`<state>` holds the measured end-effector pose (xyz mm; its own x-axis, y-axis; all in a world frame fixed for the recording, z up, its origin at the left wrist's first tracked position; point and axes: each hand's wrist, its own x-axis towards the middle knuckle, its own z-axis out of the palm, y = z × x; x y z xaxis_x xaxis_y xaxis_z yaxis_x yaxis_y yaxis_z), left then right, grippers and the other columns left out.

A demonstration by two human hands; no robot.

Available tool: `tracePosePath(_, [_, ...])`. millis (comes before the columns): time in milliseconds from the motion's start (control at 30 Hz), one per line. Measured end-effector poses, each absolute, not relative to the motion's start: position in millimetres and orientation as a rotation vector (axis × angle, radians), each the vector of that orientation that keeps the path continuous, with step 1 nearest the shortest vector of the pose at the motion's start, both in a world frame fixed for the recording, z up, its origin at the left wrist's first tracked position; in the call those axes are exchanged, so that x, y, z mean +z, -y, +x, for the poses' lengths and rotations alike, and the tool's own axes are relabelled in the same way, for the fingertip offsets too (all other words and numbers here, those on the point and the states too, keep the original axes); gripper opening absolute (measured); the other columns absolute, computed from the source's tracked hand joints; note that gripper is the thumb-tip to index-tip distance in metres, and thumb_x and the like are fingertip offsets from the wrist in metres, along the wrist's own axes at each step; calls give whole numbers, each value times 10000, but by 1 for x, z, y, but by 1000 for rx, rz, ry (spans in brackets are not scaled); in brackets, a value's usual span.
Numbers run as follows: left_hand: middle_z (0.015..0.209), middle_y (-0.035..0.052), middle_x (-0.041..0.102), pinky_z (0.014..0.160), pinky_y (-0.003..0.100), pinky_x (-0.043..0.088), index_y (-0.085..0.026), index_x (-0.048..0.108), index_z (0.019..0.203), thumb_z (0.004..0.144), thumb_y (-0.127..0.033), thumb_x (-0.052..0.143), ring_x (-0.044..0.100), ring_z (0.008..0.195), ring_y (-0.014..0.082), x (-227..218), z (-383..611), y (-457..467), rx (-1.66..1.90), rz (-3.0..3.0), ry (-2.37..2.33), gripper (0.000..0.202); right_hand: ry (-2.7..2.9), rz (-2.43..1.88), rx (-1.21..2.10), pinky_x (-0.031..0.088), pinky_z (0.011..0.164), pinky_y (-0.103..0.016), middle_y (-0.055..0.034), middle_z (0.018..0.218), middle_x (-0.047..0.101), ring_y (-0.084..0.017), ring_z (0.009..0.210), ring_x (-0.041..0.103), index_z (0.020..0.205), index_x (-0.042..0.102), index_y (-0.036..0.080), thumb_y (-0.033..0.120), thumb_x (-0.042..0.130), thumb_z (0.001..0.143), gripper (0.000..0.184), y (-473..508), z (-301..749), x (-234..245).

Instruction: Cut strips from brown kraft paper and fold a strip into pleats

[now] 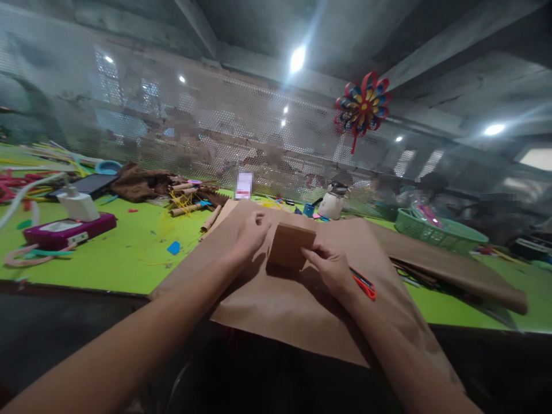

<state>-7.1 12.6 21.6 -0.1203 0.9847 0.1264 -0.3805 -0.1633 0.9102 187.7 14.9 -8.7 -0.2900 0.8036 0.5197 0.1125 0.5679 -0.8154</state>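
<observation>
Covering the centre of the lime-green tabletop [133,265], a sheet of brown kraft paper [267,313] overhangs the front edge. A perforated mesh screen [241,100] bounds the far side, below a grey ceiling [259,29] with bright lamps [297,59]; a multicoloured pinwheel flower [364,107] appears at upper right. On the left side of the tabletop are a purple power strip [92,229] with a white charger [78,206] and a group of brown tubes [210,219] with yellow strands. A green plastic basket [448,233] is located on the right, behind a folded length of brown paper [457,269]. The right hand [328,265] grasps a brown cardboard panel [291,247] at its right edge, thumb on the near face; the panel is tilted up over the middle of the kraft paper. An orange-handled utility knife [365,284] lies beside the right wrist, partly hidden. The left hand [254,230] is near the panel's left side, apart from it, fingers loosely curled; whether they enclose anything cannot be determined.
</observation>
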Motion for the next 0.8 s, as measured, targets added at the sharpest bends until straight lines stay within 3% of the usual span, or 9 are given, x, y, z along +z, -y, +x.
tracePosePath(167, [894, 87, 653, 755, 306, 430, -167, 648, 886, 758, -424, 587, 558, 907, 235, 36, -5, 4, 1499, 1195, -781, 294, 1773, -823, 776, 387, 604, -243, -8, 665, 583, -137, 635, 497, 680, 620, 160, 361, 594, 757, 216, -19, 190, -11])
tracePosePath(333, [858, 114, 679, 702, 321, 464, -136, 677, 868, 637, -264, 739, 595, 786, 225, 29, 3, 11, 1266, 1376, -759, 272, 1804, -800, 778, 378, 604, -230, 1, 667, 576, -128, 637, 486, 738, 645, 158, 361, 587, 772, 213, -17, 190, -8])
tracePosePath(433, [829, 131, 677, 608, 357, 490, -142, 658, 932, 672, -321, 717, 609, 690, 226, 25, 7, 17, 1228, 1242, -806, 321, 1809, -829, 745, 366, 572, -225, 11, 613, 544, -119, 598, 466, 663, 618, 155, 393, 600, 761, 258, -13, 189, -6])
tracePosePath(567, [896, 133, 670, 564, 372, 511, -182, 631, 1016, 700, -344, 694, 626, 723, 244, 25, 12, 24, 1191, 1120, -753, 360, 1773, -841, 745, 358, 544, -223, 21, 566, 505, -109, 559, 445, 611, 584, 159, 427, 588, 769, 311, -10, 188, -4])
tracePosePath(800, [853, 130, 677, 571, 329, 509, -165, 656, 959, 692, -340, 703, 612, 699, 216, 23, 14, 17, 1232, 1195, -795, 323, 1679, -767, 740, 414, 597, -241, -3, 686, 586, -126, 615, 496, 874, 661, 179, 379, 597, 768, 235, -8, 188, 0])
